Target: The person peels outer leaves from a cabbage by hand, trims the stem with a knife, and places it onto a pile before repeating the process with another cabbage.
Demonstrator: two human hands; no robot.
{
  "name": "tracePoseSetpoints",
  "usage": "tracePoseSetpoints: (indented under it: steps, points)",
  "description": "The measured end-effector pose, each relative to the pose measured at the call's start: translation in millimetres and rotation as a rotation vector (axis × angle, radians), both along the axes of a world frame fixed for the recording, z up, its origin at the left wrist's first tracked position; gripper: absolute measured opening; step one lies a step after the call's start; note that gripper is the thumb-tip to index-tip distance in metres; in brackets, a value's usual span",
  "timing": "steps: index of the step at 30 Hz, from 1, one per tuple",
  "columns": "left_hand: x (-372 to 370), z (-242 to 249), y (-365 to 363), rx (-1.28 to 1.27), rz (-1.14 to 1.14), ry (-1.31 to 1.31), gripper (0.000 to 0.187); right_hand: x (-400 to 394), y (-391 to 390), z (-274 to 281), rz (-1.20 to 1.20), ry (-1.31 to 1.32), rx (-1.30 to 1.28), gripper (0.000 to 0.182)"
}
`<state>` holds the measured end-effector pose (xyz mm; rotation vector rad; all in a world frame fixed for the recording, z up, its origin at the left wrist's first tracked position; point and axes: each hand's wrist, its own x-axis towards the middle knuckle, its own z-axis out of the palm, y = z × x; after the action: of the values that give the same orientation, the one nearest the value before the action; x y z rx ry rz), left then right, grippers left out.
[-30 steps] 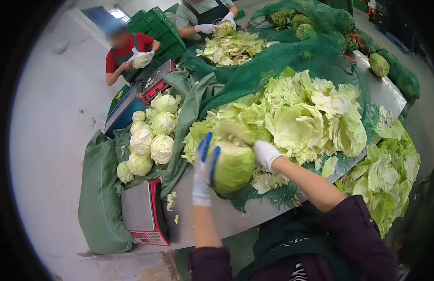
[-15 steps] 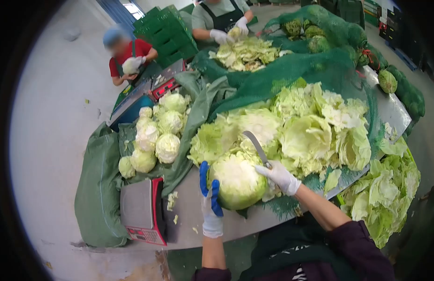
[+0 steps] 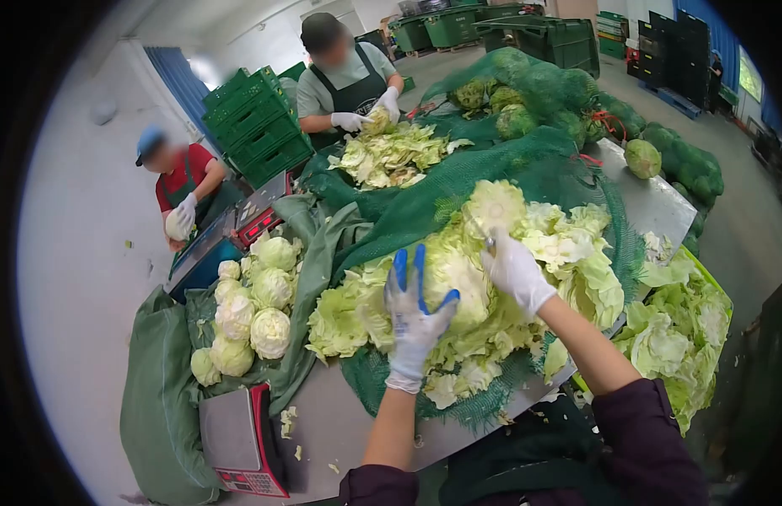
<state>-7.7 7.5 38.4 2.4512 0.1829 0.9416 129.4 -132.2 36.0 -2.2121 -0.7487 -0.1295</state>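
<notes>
My left hand [image 3: 415, 325], in a white glove with blue fingertips, has its fingers spread beside a pale green cabbage piece [image 3: 460, 287]; whether it touches the piece is unclear. In my white-gloved right hand [image 3: 519, 271] is the knife, of which only a bit of the handle [image 3: 490, 244] shows; its blade is hidden or blurred. Just beyond that hand, a round pale cabbage piece [image 3: 495, 205] stands over the heap of loose leaves [image 3: 577, 253]. Whether it is a head or cut leaves cannot be made out.
Trimmed cabbages [image 3: 270, 331] lie on green cloth at left, behind a red-edged scale [image 3: 235, 430]. Green netting [image 3: 391, 232] crosses the table. Two co-workers [image 3: 345, 80] handle cabbages farther back. Netted cabbages [image 3: 560, 93] lie at the back right, and a leaf-filled crate [image 3: 678, 329] at right.
My view has shifted. Both hands have moved forward over the leaf heap. My left hand has let go of the large cabbage, which no longer shows at the table's front edge.
</notes>
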Motion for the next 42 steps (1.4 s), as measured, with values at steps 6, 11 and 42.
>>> tracePoseSetpoints:
  steps: [6,11,42]
  points:
    - [-3.4,-14.7,-27.8,0.149,0.117,-0.038,0.08,-33.2,-19.9,-7.6,0.106,0.054,-0.343,0.019]
    - [-4.2,-24.3,-23.5,0.202,0.116,-0.019,0.077,-19.7,9.2,-19.0,0.08,-0.128,-0.394,0.014]
    - [-32.4,-20.5,-36.8,-0.013,0.225,-0.023,0.065,-17.6,19.1,-35.5,0.089,0.078,-0.449,0.018]
